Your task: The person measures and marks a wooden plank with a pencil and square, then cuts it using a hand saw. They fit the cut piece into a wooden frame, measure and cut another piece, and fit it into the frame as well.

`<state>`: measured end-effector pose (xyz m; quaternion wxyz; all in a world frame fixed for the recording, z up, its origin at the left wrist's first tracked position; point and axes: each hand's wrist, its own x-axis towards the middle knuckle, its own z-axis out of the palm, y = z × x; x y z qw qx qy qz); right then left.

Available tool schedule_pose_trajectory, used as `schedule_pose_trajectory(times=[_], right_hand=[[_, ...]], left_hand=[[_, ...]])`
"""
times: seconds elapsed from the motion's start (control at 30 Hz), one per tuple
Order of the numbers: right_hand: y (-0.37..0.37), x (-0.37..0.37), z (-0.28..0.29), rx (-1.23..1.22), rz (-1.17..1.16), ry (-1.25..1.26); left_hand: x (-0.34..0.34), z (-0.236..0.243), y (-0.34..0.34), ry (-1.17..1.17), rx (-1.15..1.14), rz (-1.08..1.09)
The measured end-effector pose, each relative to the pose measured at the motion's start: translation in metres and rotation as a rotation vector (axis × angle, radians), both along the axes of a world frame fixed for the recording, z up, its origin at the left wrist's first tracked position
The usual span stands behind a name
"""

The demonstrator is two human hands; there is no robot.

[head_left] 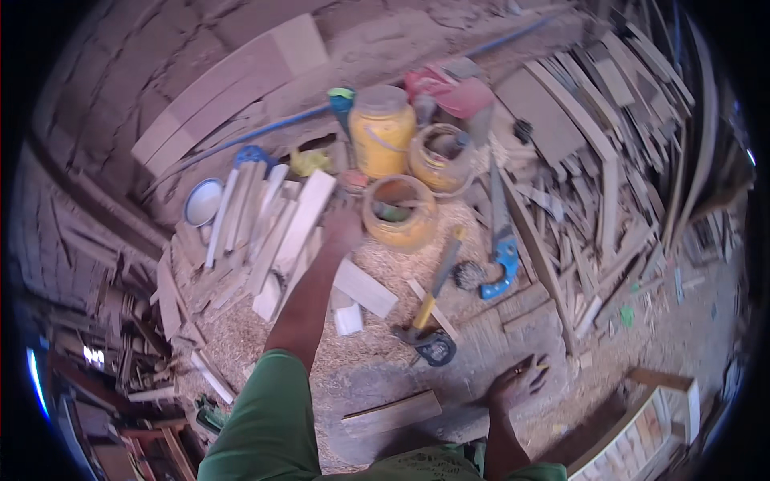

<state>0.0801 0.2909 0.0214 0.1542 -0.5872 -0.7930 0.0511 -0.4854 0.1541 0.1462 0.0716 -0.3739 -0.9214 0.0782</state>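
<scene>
My left arm stretches far across the bench. My left hand (345, 226) is beside a yellow round pot (399, 215), next to a pale wood block (306, 218); its fingers look stretched out, though blurred, and I see nothing held in them. Lower right, over the bench edge, my right hand (517, 386) is partly curled around a thin yellow pencil (543, 367), whose end shows past the fingers. Between the hands lie a hammer (437, 280) with a yellow and dark handle and a black tape measure (436, 348). A flat wood strip (391, 415) rests near my body.
A blue-handled handsaw (503, 256) lies right of the hammer. Behind stand a yellow lidded jar (382, 132) and a second yellow pot (443, 160). A white bowl (204, 202) sits left. Shavings (457, 216) and offcuts cover the bench; boards (553, 120) pile at right.
</scene>
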Motion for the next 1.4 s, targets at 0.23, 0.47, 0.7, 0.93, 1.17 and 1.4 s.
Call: schedule_pose_trajectory(times=[0.23,0.47,0.7,0.93,1.17,1.4], right_hand=[[0.007,0.01,-0.002,-0.092,0.061,0.04],[0.015,0.014,-0.004,-0.042,-0.042,0.046],[0.012,0.008,-0.005,-0.023,-0.016,0.103],[0.005,0.003,-0.011,0.023,0.022,0.08],[0.014,0.019,-0.045,0.238,0.078,-0.027],[0.0,0.016,-0.043,0.065,0.11,0.027]], left_hand=[[-0.058,-0.065,-0.034,-0.002,0.21,-0.096],[-0.009,0.009,-0.021,-0.046,0.26,0.134],[0.161,0.12,-0.089,-0.591,0.945,0.308],[0.337,0.063,-0.208,-1.218,1.424,0.882],[0.411,-0.042,-0.239,-1.594,1.789,1.216],[0.367,-0.06,-0.307,-1.151,0.905,0.925]])
